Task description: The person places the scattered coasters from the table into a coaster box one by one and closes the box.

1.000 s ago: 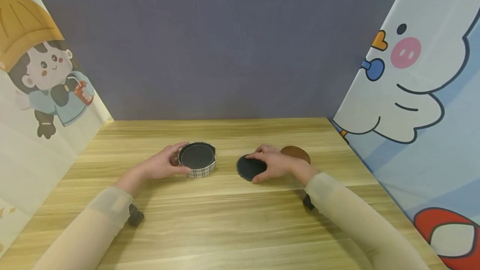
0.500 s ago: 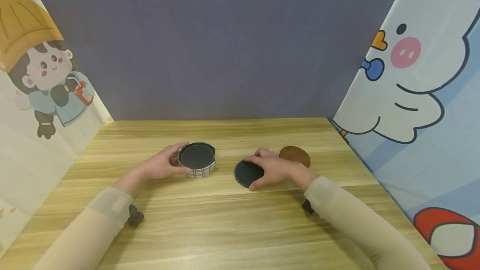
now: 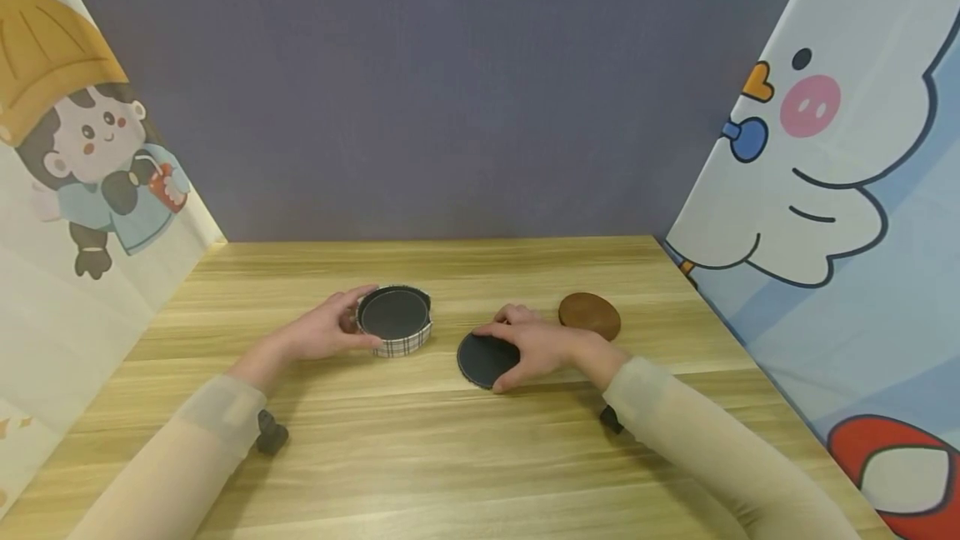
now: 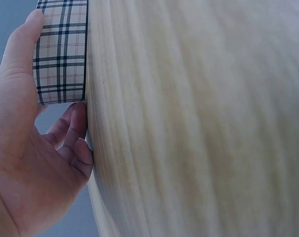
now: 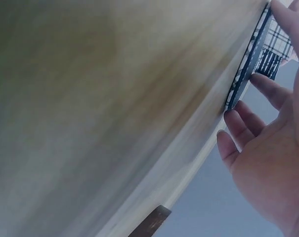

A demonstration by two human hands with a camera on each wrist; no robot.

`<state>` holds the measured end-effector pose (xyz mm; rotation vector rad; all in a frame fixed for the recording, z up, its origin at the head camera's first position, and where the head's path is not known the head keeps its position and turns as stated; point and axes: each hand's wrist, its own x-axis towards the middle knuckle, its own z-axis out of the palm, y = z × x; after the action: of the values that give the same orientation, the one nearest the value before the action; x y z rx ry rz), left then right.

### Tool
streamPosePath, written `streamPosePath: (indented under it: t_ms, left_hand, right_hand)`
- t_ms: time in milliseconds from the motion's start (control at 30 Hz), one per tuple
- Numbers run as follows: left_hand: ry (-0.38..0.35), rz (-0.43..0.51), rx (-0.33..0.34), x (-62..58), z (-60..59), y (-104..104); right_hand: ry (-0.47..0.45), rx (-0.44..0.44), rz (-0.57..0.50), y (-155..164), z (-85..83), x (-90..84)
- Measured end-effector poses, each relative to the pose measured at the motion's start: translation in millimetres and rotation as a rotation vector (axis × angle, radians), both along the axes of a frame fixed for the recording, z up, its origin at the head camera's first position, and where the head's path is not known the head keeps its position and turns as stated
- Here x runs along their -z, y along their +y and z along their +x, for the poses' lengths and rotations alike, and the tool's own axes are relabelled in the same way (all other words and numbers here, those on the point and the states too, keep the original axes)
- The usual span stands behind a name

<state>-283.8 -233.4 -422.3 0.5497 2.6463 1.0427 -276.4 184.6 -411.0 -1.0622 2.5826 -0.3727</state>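
A low round holder (image 3: 405, 346) with a plaid side wall stands on the wooden table, a black disc (image 3: 393, 313) inside it. My left hand (image 3: 322, 325) grips it from the left, thumb on the near side and fingers around the back; the left wrist view shows the thumb along its plaid wall (image 4: 62, 54). To its right, my right hand (image 3: 540, 346) pinches a round black coaster (image 3: 483, 358) by its edge, thumb at the front and fingers at the far side. In the right wrist view the coaster (image 5: 247, 61) appears edge-on, close over the tabletop.
A brown round coaster (image 3: 589, 314) lies on the table (image 3: 450, 457) behind the right wrist. A grey panel (image 3: 450, 90) closes off the back, and cartoon-printed panels flank both sides. A dark wrist device (image 3: 272, 433) shows below the left sleeve.
My right hand has slid the black coaster a little left and toward the front edge, so the brown coaster shows more fully. The left hand and the plaid holder have stayed put.
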Motion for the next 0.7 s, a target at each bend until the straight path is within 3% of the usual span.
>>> streamPosePath:
  t_ms: [700]
  left_hand:
    - [0.002,0.002,-0.001,-0.3,0.6,0]
  right_hand:
    - [0.020,0.007,-0.005,-15,-1.1,0.6]
